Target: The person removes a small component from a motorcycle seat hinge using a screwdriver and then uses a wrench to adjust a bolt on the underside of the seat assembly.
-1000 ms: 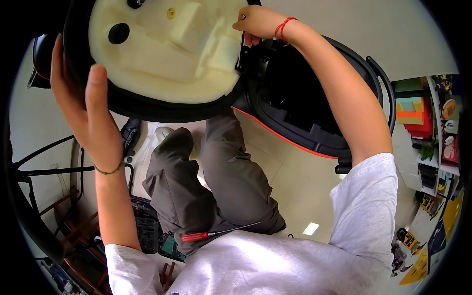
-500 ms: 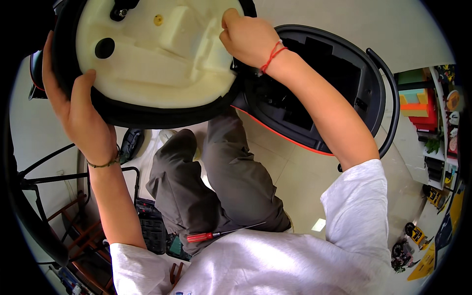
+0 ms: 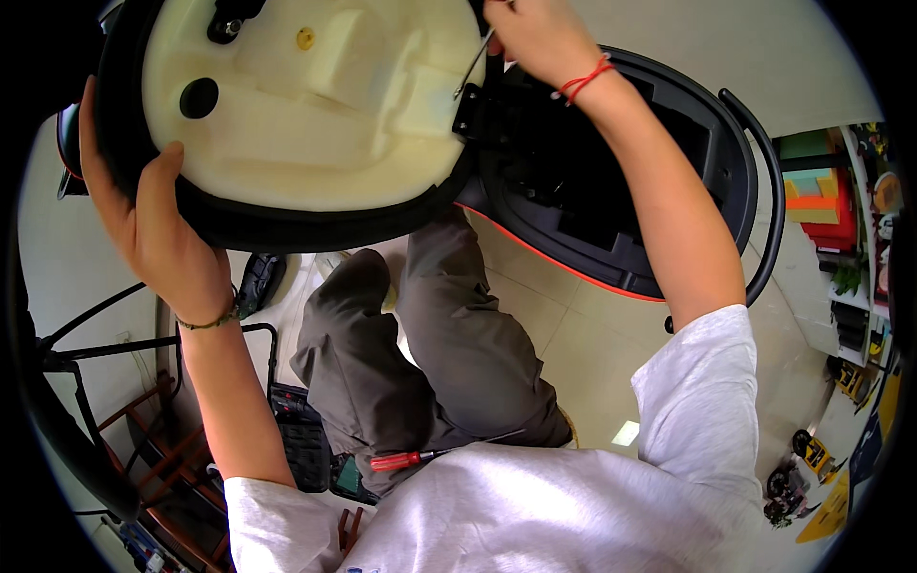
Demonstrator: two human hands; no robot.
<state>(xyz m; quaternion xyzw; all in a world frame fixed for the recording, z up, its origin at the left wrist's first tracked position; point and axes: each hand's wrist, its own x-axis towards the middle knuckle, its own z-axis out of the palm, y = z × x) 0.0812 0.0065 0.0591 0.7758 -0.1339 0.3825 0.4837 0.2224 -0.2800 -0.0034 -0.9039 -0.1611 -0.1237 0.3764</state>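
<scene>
A scooter seat (image 3: 287, 162) stands tipped up, its cream plastic underside facing me inside a black cushion rim. My left hand (image 3: 158, 224) grips that rim at the left, thumb over the near side and fingers round the outside. My right hand (image 3: 540, 38), closed, holds a thin metal rod-like tool (image 3: 473, 69). The tool's lower tip is beside the black hinge bracket (image 3: 467, 113) at the seat's right edge. Its upper end is hidden in my fingers, so I cannot make out its exact kind.
Right of the seat lies the scooter's open black storage compartment (image 3: 611, 153), with a curved black grab rail (image 3: 767, 201) round it. A red-handled screwdriver (image 3: 401, 460) rests on my lap. An open tool case (image 3: 302, 449) is at lower left; shelves (image 3: 860, 248) stand far right.
My right hand has moved up and to the right, away from the seat's underside. The metal tool and hinge bracket now show clearly. My left hand keeps its hold on the rim.
</scene>
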